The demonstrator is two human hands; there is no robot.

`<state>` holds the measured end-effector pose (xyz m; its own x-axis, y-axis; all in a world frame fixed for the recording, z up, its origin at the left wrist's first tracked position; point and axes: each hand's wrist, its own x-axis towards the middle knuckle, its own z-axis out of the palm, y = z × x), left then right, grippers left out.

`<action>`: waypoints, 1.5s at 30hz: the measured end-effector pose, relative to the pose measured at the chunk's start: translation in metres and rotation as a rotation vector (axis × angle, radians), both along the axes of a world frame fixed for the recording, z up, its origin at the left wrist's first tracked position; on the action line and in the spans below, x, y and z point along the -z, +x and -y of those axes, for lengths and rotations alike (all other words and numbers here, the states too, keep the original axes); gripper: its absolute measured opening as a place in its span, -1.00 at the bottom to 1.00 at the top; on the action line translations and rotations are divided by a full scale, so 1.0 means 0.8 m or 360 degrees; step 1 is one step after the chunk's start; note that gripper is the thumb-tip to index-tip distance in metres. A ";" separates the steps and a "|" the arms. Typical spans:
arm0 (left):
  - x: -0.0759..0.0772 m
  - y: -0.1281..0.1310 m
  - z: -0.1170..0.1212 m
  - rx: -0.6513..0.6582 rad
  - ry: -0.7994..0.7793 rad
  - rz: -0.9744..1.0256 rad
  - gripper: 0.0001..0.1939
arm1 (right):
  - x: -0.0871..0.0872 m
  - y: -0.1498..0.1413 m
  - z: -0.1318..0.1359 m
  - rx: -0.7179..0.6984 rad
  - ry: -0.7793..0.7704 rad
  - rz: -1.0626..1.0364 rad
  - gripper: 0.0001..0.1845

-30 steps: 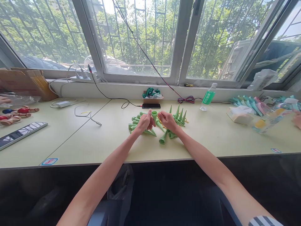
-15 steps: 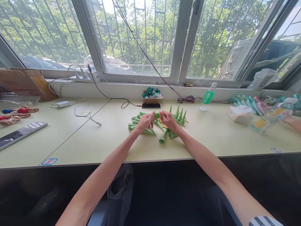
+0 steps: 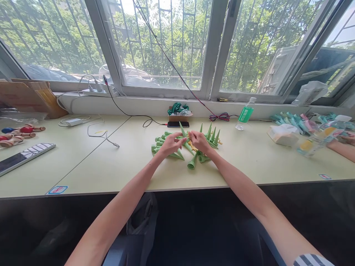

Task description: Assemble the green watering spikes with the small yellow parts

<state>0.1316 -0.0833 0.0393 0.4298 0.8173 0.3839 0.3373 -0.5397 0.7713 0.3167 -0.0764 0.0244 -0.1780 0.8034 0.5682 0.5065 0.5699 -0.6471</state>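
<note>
On the counter (image 3: 133, 162), more green cones (image 3: 192, 162) lie or stand around the left hand (image 3: 172, 144), which holds a green cone (image 3: 182, 129) point up, and the right hand (image 3: 199, 142), curled just beside it, near a phone (image 3: 178, 124).

A long, pale yellow-green worktop (image 3: 133, 155) spans the whole width, a thin seam (image 3: 88, 155) slanting across its left part from the back edge to the front edge. Small stickers sit near the front edge, one (image 3: 58, 190) by the seam, another (image 3: 324, 177) toward the right. Along the back edge rises a low white wall (image 3: 149, 105), topped by wide windows in grey frames (image 3: 216, 55). Outside stand metal bars and sunlit green foliage (image 3: 249, 55). Bright daylight enters; below the front edge everything is too dark to make out.
</note>
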 end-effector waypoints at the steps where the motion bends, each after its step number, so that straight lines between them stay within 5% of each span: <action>1: 0.001 0.001 0.000 -0.0006 0.0061 -0.0002 -0.55 | 0.001 0.000 -0.001 0.0003 0.0000 0.0014 -0.49; 14: 0.016 0.008 -0.008 -0.0239 0.0579 -0.0073 -0.76 | 0.002 -0.004 -0.005 0.0064 0.0014 0.0058 -0.52; 24: 0.005 0.014 0.001 -0.0440 0.0343 0.0192 -0.50 | -0.002 -0.006 0.002 0.0173 0.0107 -0.0094 -0.54; 28: 0.004 0.014 0.001 -0.0348 -0.0040 0.0176 -0.26 | -0.004 -0.006 0.006 0.0108 0.0114 -0.0096 -0.53; 33: 0.006 0.011 -0.005 -0.0165 -0.0266 0.0158 -0.26 | -0.003 -0.007 0.008 -0.0023 0.0085 -0.0092 -0.52; 45: -0.004 0.005 0.006 -0.0109 0.0029 0.0030 -0.50 | -0.002 -0.004 0.006 -0.0017 0.0012 -0.0133 -0.51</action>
<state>0.1355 -0.0882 0.0421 0.3657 0.8373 0.4065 0.3592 -0.5299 0.7682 0.3135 -0.0811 0.0259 -0.1383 0.7974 0.5874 0.4450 0.5799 -0.6824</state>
